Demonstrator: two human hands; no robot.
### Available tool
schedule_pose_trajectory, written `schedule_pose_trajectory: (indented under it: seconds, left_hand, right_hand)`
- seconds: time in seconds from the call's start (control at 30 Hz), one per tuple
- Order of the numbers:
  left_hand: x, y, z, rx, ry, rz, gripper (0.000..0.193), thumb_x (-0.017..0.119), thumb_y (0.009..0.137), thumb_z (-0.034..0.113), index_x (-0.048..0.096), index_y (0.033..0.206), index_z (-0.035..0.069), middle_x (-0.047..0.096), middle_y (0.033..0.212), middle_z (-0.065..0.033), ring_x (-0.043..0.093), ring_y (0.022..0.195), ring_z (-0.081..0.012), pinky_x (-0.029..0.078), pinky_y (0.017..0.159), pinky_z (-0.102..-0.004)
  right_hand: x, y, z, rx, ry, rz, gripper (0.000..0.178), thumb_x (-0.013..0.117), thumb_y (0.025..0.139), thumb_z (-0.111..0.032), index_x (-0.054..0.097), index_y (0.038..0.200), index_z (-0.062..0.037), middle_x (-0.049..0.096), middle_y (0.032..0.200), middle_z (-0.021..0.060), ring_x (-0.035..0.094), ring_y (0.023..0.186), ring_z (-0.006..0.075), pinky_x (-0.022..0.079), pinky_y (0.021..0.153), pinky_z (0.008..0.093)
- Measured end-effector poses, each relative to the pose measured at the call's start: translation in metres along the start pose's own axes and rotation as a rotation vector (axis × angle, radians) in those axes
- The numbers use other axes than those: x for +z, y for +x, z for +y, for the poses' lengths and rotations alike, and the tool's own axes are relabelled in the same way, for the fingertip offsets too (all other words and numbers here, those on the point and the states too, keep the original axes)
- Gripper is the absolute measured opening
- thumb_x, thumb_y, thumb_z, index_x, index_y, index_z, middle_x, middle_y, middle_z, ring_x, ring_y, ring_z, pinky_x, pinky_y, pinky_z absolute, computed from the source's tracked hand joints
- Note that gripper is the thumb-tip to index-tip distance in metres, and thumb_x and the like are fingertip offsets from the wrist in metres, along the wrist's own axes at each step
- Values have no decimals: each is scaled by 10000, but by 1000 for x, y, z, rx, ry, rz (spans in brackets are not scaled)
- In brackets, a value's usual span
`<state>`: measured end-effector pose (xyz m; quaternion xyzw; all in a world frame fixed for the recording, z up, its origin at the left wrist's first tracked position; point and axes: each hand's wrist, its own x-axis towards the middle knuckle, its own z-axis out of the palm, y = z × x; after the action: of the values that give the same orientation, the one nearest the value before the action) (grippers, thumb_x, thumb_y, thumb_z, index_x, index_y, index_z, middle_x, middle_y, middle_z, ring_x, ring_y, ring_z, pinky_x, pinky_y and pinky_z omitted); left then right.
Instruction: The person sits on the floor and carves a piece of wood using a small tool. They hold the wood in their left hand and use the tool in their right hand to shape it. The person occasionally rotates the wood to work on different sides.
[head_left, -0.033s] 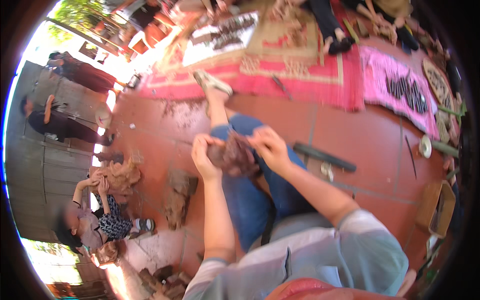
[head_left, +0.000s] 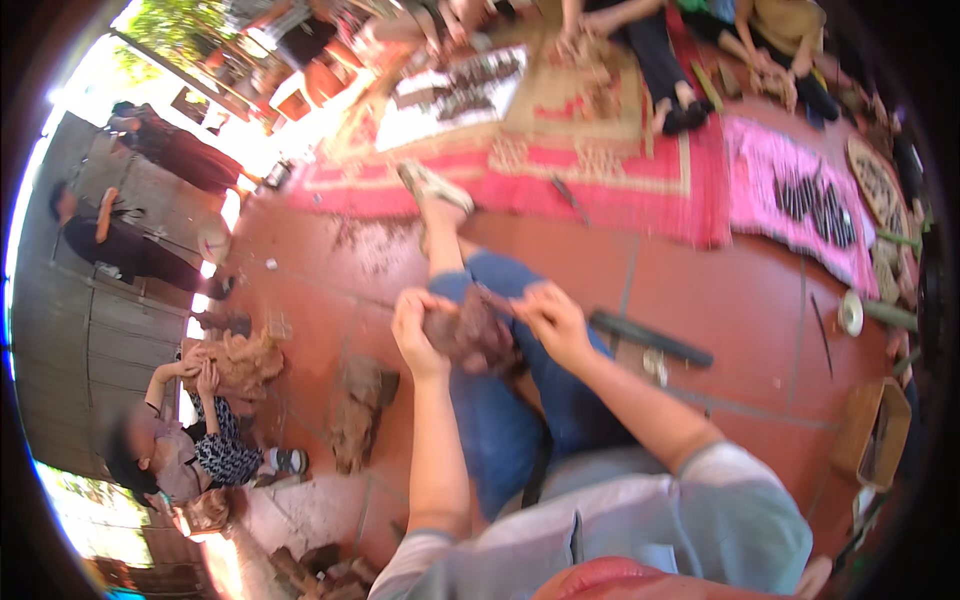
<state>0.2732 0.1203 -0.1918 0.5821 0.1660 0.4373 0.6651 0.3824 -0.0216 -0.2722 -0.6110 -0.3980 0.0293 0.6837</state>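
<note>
A reddish-brown, lumpy carved piece point(head_left: 475, 335) rests over my lap, against my blue-trousered legs. My left hand point(head_left: 420, 325) is closed around its left side, with the fingertips curled over the top. At its upper right my right hand point(head_left: 550, 318) pinches with thumb and fingers. A thin dark sliver shows between those fingers and the piece; blur hides whether it is a tool or part of the piece.
A long dark bar point(head_left: 650, 338) lies on the tiles to my right, beside a small pale object point(head_left: 655, 367). Left of me lies a rough brown block point(head_left: 360, 410). A wooden box point(head_left: 872, 435) stands at far right. A person point(head_left: 180, 440) works at left; others sit beyond the red mat point(head_left: 600, 205).
The whole view has shifted slightly, so the scene sits lower in the picture. Both hands keep about the same places on the brown piece.
</note>
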Motion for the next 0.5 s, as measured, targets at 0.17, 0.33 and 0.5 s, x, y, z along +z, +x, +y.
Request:
schedule_pose_trajectory:
  seconds: [0.17,0.33,0.5]
  left_hand:
    - [0,-8,8,-7,191,8,218,403,909,150,536,804,13,624,822,-123,569,803,-172,437,796,-286]
    - [21,-28,10,111,339,89,94,518,863,67,559,930,14,584,958,-65,541,913,-147,422,843,-275]
    - [33,-32,3,202,486,227,85,600,821,59,557,890,32,558,871,-31,520,862,-129,404,816,-254]
  right_hand:
    - [-28,4,5,361,443,171,139,581,870,-57,643,980,2,536,876,17,484,616,49,388,535,181]
    - [12,29,-37,125,561,86,143,542,886,-24,629,998,-10,508,925,33,478,584,46,386,507,173]
    - [-3,-32,32,246,-49,-26,119,601,863,-88,637,948,-14,561,819,18,477,556,42,382,478,185]
